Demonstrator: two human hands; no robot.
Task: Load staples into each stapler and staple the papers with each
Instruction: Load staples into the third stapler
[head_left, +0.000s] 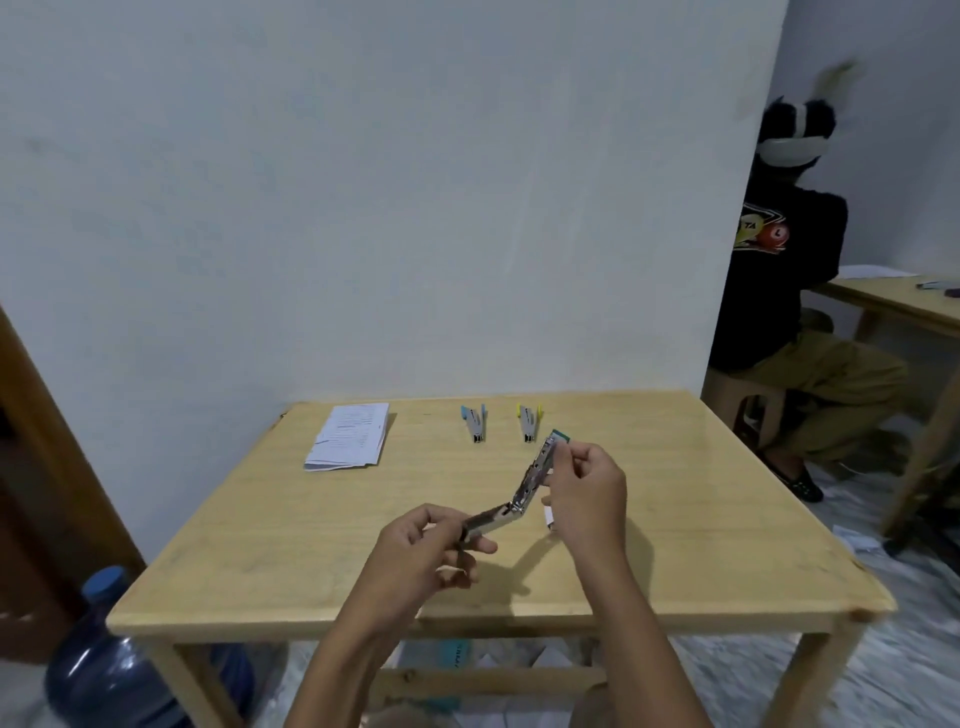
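I hold the green-tipped stapler (527, 480) above the middle of the desk (249, 561), swung open at its hinge into a wide V. My left hand (431, 545) grips the lower arm of it, fingers curled round the metal with the thumb on top, at about 7 o'clock from the hinge. My right hand (587, 499) pinches the raised arm near its green tip, at about 1 o'clock from the hinge, the other fingers bent into the palm. So neither hand is slack; both are closed on the same stapler, which touches nothing else.

Just below my right hand, at about 5 o'clock from the hinge, a small white object (549, 518) lies on the desk; I cannot tell what it is.

At 12 o'clock on the desk, near the far edge, lie the blue-trimmed stapler (474, 425) and the yellow-trimmed stapler (529, 425), side by side, apart from each other, coloured ends toward the wall. At 10 o'clock lies the stack of papers (349, 436), printed side up, flat and slightly fanned at its near edge.

On the floor at 8 o'clock, beside the desk leg, stands a blue water bottle (104, 670). At 2 o'clock, past the wall corner, another person (779, 291) sits on a stool (727, 389) at a second desk (893, 306).
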